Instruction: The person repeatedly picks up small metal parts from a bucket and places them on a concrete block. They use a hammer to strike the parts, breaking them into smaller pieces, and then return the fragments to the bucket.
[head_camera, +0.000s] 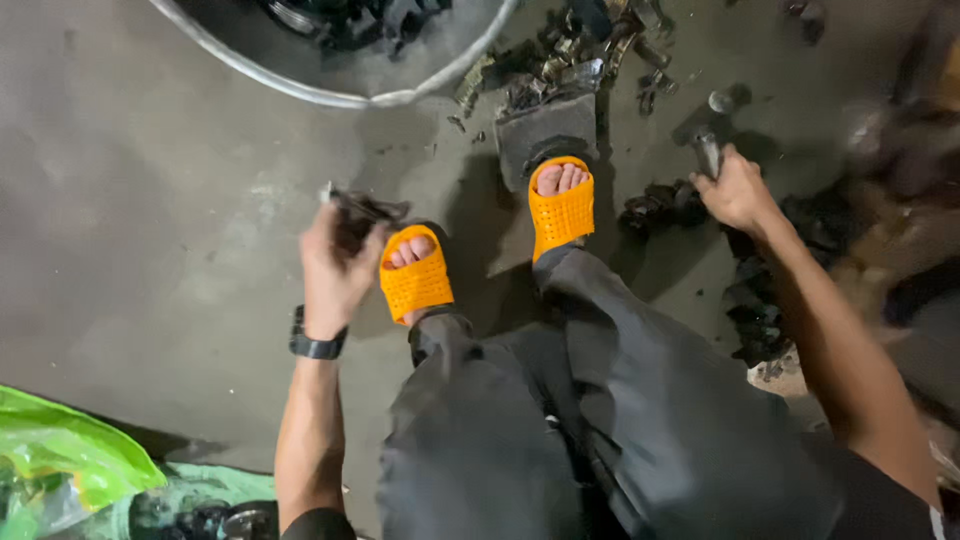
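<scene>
Trousers: dark grey trouser legs (560, 420) fill the foreground between the two forearms; the person appears seated or crouched over a concrete floor (150, 200).
Left hand: the left hand (335, 265) is raised, fingers closed around a small dark metal part (365, 208) that juts out past the fingertips. A black wristwatch (315, 345) sits on that wrist.
Right hand: the right hand (738, 190) is stretched out and closed on the handle of a hammer-like tool (708, 140), whose head rests on the floor just beyond the knuckles (motion blur leaves its exact form unclear).
Step in hand: judged as a sorting or dismantling step, with one piece held up in the left hand and the tool just gripped by the right.
Next move calls for: bringing part and tool together, probably over the flat metal block (545, 135) that lies in front of the right sandal (560, 205); a steady hold on the small part is needed.
Left sandal: the orange left sandal (415, 280) is just beside the left hand.
Scrap: dark metal scrap (580, 55) is heaped beyond the block, and more pieces (760, 300) lie below the right forearm.
Basin: a large round metal basin (340, 95) stands beyond the left hand.
Bag: a green plastic bag (60, 455) lies near the left elbow.
Obstructions: toes are close to the block, and loose scrap crowds the right hand's path.
</scene>
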